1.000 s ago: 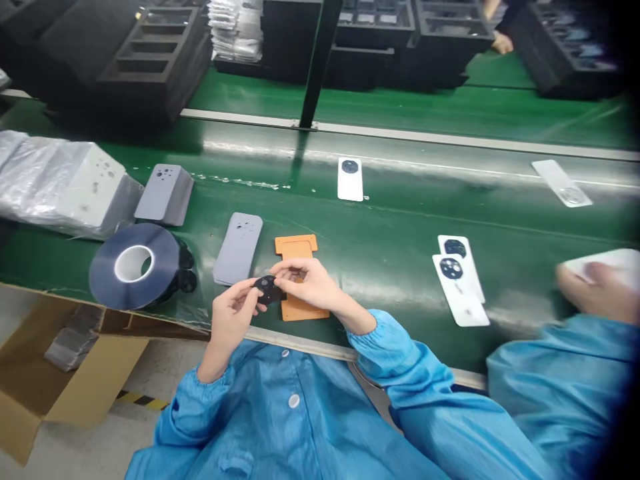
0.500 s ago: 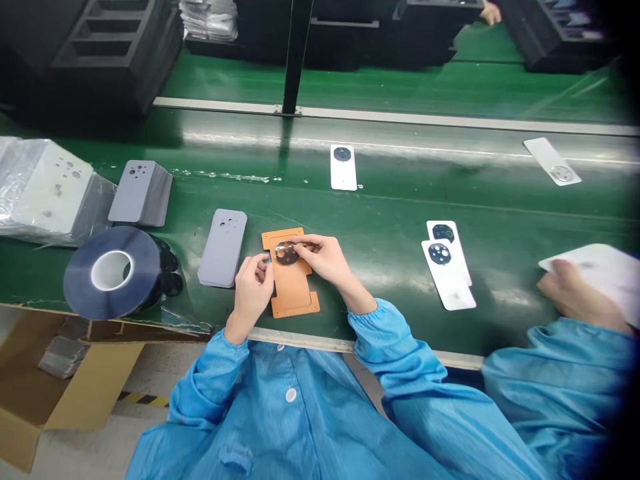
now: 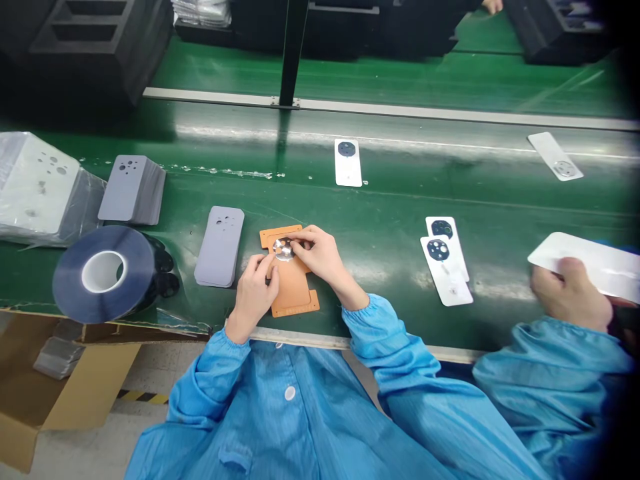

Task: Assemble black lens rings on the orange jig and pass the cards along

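An orange fixture plate (image 3: 291, 287) lies on the green work surface in front of me. Over its upper part is a round dark, shiny disc with holes (image 3: 283, 249). My right hand (image 3: 320, 257) pinches the disc at its right edge with thumb and forefinger. From the lower left, my left hand (image 3: 256, 290) reaches to the disc's edge, its fingers curled close together; whether they grip it is too small to tell. Left of the plate lies a small stack of grey sheets with holes (image 3: 219, 248).
A large tape roll (image 3: 104, 273), a taller grey stack (image 3: 125, 190) and wrapped white sheets (image 3: 43, 183) are at left. White panels (image 3: 447, 270) lie to the right, another (image 3: 348, 167) further back. A co-worker's hand (image 3: 575, 293) holds a white panel at far right.
The disc has tilted and now shines brighter. My left hand's fingers have come up to its edge. At right, the co-worker's panel has turned and shifted left.
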Tool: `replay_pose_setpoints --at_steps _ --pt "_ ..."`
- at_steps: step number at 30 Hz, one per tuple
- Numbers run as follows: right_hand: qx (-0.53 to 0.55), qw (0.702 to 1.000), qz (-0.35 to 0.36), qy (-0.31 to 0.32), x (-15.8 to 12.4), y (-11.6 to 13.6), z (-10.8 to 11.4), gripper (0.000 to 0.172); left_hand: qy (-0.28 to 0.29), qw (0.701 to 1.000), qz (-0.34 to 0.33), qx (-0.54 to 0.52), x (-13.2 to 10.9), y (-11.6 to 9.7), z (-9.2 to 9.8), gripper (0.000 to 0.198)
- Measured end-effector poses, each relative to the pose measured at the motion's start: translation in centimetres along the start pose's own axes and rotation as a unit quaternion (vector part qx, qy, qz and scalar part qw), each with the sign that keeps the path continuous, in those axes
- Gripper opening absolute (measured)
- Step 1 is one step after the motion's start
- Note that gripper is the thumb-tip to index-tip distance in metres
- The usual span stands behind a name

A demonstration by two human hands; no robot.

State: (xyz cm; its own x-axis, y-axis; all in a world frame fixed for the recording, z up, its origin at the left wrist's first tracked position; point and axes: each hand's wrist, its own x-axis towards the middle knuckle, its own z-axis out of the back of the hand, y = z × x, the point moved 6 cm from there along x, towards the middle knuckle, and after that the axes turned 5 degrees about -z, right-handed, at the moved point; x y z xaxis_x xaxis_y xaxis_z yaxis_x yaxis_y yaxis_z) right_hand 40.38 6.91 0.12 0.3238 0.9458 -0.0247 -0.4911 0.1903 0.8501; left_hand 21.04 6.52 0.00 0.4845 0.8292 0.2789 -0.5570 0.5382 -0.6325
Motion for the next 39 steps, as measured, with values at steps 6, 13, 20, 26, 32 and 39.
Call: replay_pose_setpoints --at_steps 6,13,20,26,32,39 --pt "0.000 1.000 0.002 -0.008 0.0 0.0 -0.2 0.022 0.007 1.000 0.008 0.018 0.1 -0.2 0.0 0.039" --pt "0.013 1.000 0.001 -0.025 -0.3 -0.4 -0.4 0.029 0.016 0.999 -0.022 0.032 0.1 -0.3 -0.6 0.038" --pt "0.015 0.999 0.004 0.035 -3.1 -0.8 -0.6 0.028 0.055 0.997 -0.030 0.041 -3.3 -1.2 -0.3 0.033" --pt "0.048 0.997 -0.024 0.063 -8.0 -1.1 -0.4 0.017 0.083 0.996 0.008 -0.021 -7.3 -2.1 1.0 0.028" --pt "0.045 0.997 -0.032 0.049 -8.6 -1.0 -0.4 0.011 0.043 0.974 0.184 -0.127 -6.4 0.2 1.8 0.012" --pt "0.054 0.998 -0.022 0.036 -8.7 -0.9 -0.6 0.008 0.059 0.960 0.243 -0.128 -4.7 0.4 1.3 0.024"
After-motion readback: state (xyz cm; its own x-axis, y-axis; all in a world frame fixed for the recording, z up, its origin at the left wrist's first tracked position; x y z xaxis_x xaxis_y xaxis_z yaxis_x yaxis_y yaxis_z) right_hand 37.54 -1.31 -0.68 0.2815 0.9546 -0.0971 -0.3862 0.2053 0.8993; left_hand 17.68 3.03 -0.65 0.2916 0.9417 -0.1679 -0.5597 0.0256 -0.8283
